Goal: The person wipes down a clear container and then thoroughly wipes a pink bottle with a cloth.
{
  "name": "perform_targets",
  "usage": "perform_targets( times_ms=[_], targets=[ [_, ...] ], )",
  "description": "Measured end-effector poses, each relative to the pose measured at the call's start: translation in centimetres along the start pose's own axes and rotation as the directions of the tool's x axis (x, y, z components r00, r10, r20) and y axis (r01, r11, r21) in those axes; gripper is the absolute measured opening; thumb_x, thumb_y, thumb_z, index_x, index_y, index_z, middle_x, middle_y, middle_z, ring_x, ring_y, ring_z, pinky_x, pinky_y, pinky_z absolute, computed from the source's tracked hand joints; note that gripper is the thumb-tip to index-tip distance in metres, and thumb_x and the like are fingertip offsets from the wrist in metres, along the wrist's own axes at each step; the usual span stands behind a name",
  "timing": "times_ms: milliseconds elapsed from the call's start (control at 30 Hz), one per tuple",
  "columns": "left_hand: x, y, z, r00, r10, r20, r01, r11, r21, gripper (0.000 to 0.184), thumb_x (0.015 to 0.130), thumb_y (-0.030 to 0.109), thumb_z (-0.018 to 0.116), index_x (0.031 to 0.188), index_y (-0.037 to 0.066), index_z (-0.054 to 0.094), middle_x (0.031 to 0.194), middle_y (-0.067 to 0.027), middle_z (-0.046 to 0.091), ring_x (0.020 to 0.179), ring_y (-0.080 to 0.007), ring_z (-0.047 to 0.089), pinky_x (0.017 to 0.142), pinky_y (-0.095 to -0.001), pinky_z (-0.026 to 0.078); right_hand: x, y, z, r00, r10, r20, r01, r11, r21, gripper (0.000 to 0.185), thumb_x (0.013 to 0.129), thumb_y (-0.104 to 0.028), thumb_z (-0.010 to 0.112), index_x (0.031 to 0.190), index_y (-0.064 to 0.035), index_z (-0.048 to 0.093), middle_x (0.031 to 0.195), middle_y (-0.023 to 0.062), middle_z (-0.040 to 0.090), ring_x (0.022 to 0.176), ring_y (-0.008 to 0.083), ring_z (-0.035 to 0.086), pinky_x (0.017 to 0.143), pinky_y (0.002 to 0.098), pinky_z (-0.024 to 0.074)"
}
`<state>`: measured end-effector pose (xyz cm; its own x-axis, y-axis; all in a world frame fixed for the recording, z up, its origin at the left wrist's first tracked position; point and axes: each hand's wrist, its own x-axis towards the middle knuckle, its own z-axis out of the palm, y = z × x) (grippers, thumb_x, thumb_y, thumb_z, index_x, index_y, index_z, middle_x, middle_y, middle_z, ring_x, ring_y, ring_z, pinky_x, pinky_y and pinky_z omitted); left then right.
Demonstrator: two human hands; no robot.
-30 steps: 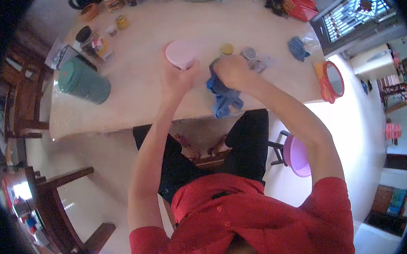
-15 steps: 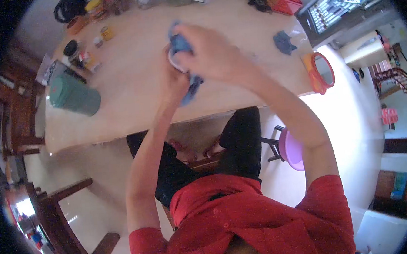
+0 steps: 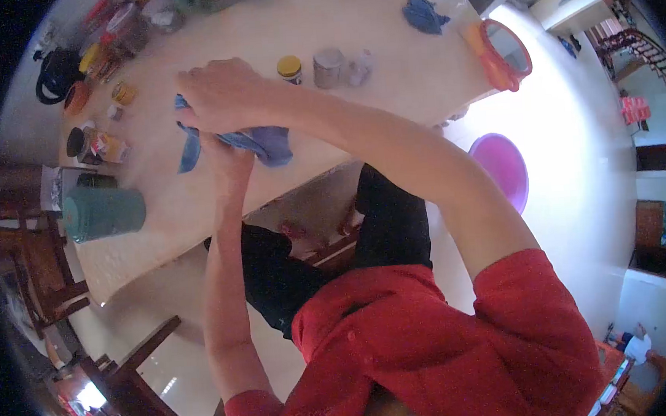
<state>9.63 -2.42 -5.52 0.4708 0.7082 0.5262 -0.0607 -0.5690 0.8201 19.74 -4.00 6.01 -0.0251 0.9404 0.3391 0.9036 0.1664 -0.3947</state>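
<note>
My right hand (image 3: 223, 96) is closed over a blue cloth (image 3: 272, 144), whose loose ends hang out below the fingers. Just beneath it, my left hand (image 3: 229, 159) is pressed up against the cloth. Its fingers are mostly covered by the right hand and cloth, and whatever they grip is hidden. Both hands are together above the pale table (image 3: 188, 209). Beyond my right forearm stand a small yellow-lidded jar (image 3: 289, 70), a clear jar (image 3: 329, 69) and a small translucent item (image 3: 360, 67).
A green cylindrical container (image 3: 106, 212) lies at the table's left, near a black-lidded jar (image 3: 80, 143). Another blue cloth (image 3: 424, 15) and an orange-rimmed round object (image 3: 503, 54) are at the right. A purple round seat or basin (image 3: 501, 171) is beside the table.
The view has turned, and both hands now appear farther left, still together. The white rim seen between them earlier is hidden now. Jars beyond my right forearm have come into sight.
</note>
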Motion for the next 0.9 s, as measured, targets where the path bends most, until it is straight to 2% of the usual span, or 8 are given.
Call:
perform_targets(
  times_ms=[100, 300, 500, 667, 700, 767, 800, 900],
  targets=[
    [-0.2, -1.6, -0.9, 0.998, 0.008, -0.054, -0.008, 1.0, 0.005, 0.055, 0.075, 0.01, 0.065, 0.121, -0.004, 0.037, 0.111, -0.0169, 0.052, 0.105, -0.0226, 0.05, 0.084, -0.0323, 0.041, 2.3, 1.0, 0.3, 0.956, 0.25, 0.155, -0.268, 0.958, 0.107, 0.046, 0.079, -0.039, 0.052, 0.1, 0.001, 0.053, 0.09, 0.02, 0.062, 0.085, 0.0343, 0.06, 0.074, 0.0437, 0.0469],
    [1.4, 1.6, -0.6, 0.995, 0.101, 0.027, -0.102, 0.994, 0.032, 0.063, 0.073, 0.014, 0.068, 0.124, -0.002, 0.034, 0.113, -0.014, 0.05, 0.104, -0.0225, 0.05, 0.09, -0.0327, 0.038, 0.5, 4.6, 1.5, 0.99, 0.139, -0.037, -0.092, 0.81, 0.579, 0.054, 0.074, -0.045, 0.061, 0.099, 0.0023, 0.06, 0.088, 0.0211, 0.063, 0.082, 0.0304, 0.062, 0.075, 0.0394, 0.0481],
    [1.0, 0.1, -0.1, 0.996, -0.032, -0.079, 0.022, 0.993, -0.119, 0.058, 0.069, 0.011, 0.069, 0.118, 0.0, 0.04, 0.11, -0.0125, 0.052, 0.103, -0.0215, 0.051, 0.089, -0.0318, 0.039, -4.8, 4.5, 2.8, 0.893, 0.446, 0.066, 0.001, -0.148, 0.989, 0.04, 0.083, -0.041, 0.059, 0.103, -0.0062, 0.055, 0.089, 0.0005, 0.058, 0.079, 0.0122, 0.056, 0.074, 0.0286, 0.0467],
    [1.1, 4.2, 1.0, 0.968, -0.226, -0.108, 0.22, 0.973, -0.068, 0.053, 0.067, 0.006, 0.066, 0.114, 0.001, 0.043, 0.106, -0.013, 0.053, 0.101, -0.0215, 0.052, 0.087, -0.0319, 0.04, -6.6, 4.1, 0.3, 0.827, 0.543, 0.146, 0.03, -0.301, 0.953, 0.04, 0.078, -0.037, 0.066, 0.101, -0.0068, 0.056, 0.096, 0.0072, 0.057, 0.094, 0.0199, 0.055, 0.081, 0.0336, 0.0447],
    [1.4, 3.9, 1.1, 0.948, -0.305, -0.089, 0.279, 0.933, -0.229, 0.051, 0.067, 0.004, 0.065, 0.113, 0.001, 0.044, 0.105, -0.0131, 0.053, 0.099, -0.0211, 0.052, 0.086, -0.0319, 0.041, -6.1, 4.2, 1.1, 0.835, 0.529, 0.151, 0.022, -0.306, 0.952, 0.04, 0.078, -0.037, 0.066, 0.101, -0.0068, 0.056, 0.096, 0.0072, 0.057, 0.094, 0.0199, 0.055, 0.081, 0.0336, 0.0447],
    [1.0, 3.4, 0.8, 0.988, -0.109, -0.105, 0.123, 0.982, 0.14, 0.046, 0.068, 0.001, 0.062, 0.11, 0.0, 0.043, 0.102, -0.0122, 0.053, 0.095, -0.0204, 0.053, 0.084, -0.0314, 0.042, -5.7, 4.5, 3.0, 0.902, 0.209, -0.378, 0.137, 0.692, 0.709, 0.033, 0.076, -0.034, 0.067, 0.095, -0.0076, 0.059, 0.092, 0.0084, 0.058, 0.089, 0.0244, 0.058, 0.079, 0.0343, 0.0463],
    [0.7, 2.9, 0.5, 0.981, -0.165, -0.104, 0.162, 0.986, -0.042, 0.045, 0.068, 0.0, 0.06, 0.11, 0.0, 0.042, 0.101, -0.0114, 0.052, 0.094, -0.0199, 0.053, 0.083, -0.0308, 0.042, -4.8, 3.0, 2.9, 0.834, 0.064, -0.548, 0.259, 0.831, 0.492, 0.03, 0.075, -0.031, 0.067, 0.09, -0.006, 0.06, 0.084, 0.0098, 0.06, 0.085, 0.0257, 0.06, 0.078, 0.0326, 0.0465],
    [0.8, 3.9, 0.8, 0.97, -0.206, -0.128, 0.171, 0.955, -0.244, 0.046, 0.068, -0.003, 0.054, 0.111, 0.0, 0.039, 0.101, -0.0096, 0.051, 0.094, -0.0194, 0.053, 0.082, -0.0289, 0.042, -4.4, 2.2, 3.1, 0.907, 0.293, -0.303, 0.064, 0.616, 0.785, 0.03, 0.077, -0.03, 0.066, 0.091, -0.0047, 0.06, 0.08, 0.0097, 0.06, 0.084, 0.0243, 0.061, 0.077, 0.0312, 0.046]
  ],
)
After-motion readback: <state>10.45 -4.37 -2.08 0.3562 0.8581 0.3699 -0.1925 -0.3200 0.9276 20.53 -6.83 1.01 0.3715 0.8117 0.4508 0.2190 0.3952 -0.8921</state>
